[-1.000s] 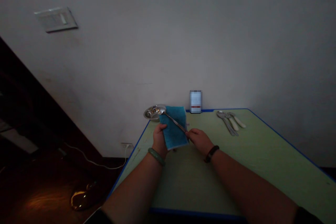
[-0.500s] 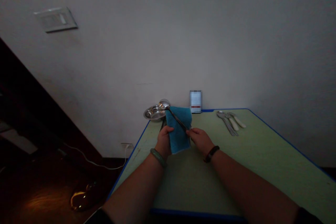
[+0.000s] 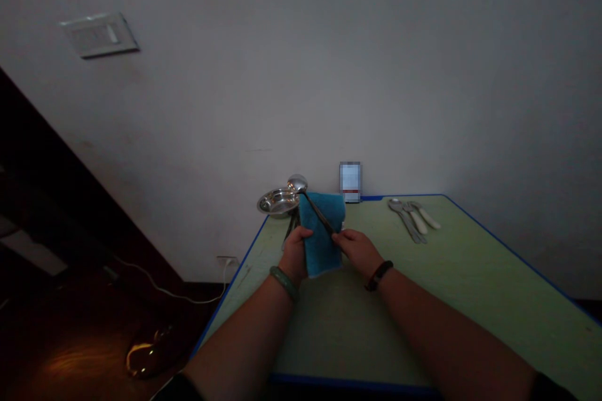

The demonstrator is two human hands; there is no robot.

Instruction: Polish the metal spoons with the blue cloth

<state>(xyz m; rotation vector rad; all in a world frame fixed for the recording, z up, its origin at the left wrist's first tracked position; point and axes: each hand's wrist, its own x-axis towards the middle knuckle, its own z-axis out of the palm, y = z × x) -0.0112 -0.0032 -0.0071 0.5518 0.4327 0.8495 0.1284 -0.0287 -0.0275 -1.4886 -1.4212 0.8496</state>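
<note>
The long-handled spoon (image 3: pixel 320 215) is just below the centre of the frame, its long axis sloping from the bowl at upper left to the handle end at lower right. The right hand (image 3: pixel 361 252), nearer that end, pinches it between the fingers. The left hand (image 3: pixel 295 255) grips the blue cloth (image 3: pixel 322 250), left of the handle end.
</note>
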